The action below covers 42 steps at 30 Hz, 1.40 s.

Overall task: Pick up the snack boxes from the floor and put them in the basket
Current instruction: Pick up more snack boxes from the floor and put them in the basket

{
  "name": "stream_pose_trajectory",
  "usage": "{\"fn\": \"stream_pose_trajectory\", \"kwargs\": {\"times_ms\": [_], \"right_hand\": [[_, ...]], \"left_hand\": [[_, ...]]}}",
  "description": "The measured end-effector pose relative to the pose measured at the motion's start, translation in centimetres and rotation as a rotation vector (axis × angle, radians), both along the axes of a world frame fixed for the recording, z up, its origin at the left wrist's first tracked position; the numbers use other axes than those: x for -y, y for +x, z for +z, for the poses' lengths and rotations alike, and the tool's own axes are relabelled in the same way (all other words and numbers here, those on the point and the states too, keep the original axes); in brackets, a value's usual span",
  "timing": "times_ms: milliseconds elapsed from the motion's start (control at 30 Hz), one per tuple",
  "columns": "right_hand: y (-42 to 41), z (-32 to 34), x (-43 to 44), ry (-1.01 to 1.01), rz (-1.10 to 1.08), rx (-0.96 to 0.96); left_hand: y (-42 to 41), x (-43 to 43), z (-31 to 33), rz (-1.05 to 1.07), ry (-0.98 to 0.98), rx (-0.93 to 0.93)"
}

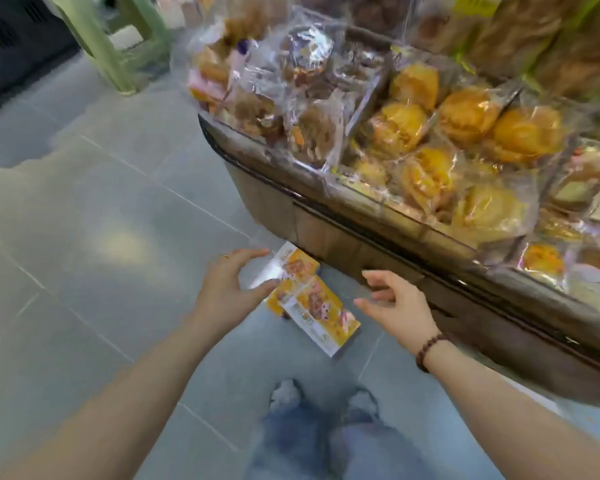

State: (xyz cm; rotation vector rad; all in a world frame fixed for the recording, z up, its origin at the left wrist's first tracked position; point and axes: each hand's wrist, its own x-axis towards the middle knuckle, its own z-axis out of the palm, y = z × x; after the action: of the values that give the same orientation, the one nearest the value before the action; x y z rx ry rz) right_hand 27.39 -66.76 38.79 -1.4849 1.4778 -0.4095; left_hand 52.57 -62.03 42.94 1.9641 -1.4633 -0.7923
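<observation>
While the snack boxes (305, 292) lie overlapped on the tiled floor (101, 220), tight against the foot of the display stand (343, 244), the person leans over them with both arms out; the left hand (224, 289) has its fingers (253, 253) spread wide, forefinger and thumb framing the white end of the upper box (293, 266), seemingly to span its width, though I cannot tell whether it touches yet; the right hand (397, 304) hangs loosely open beside the lower box (323, 315), holding nothing, probably ready to take that one; no basket shows from here, so the boxes will need carrying somewhere out of sight; bagged pastries (465, 133) crowd the stand above.
</observation>
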Motion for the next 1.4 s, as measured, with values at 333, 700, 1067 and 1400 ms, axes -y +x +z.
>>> {"fn": "stream_pose_trajectory", "kwargs": {"times_ms": [333,700,1067,1400], "right_hand": [[0.6,-31.0,-3.8,0.233,-0.248,-0.033],[0.1,-48.0,-6.3,0.447,-0.322,-0.002],[1.5,-49.7,-6.0,0.303,-0.372,0.068],[-4.7,-29.7,-7.1,0.209,-0.255,-0.112]], "left_hand": [[0.3,2.3,-30.9,-0.290,0.184,0.088],[-1.6,6.5,-47.6,-0.442,0.324,0.255],[-3.8,4.8,-47.7,-0.361,0.235,0.292],[-7.1,-0.1,-30.7,-0.323,0.231,0.164]]}}
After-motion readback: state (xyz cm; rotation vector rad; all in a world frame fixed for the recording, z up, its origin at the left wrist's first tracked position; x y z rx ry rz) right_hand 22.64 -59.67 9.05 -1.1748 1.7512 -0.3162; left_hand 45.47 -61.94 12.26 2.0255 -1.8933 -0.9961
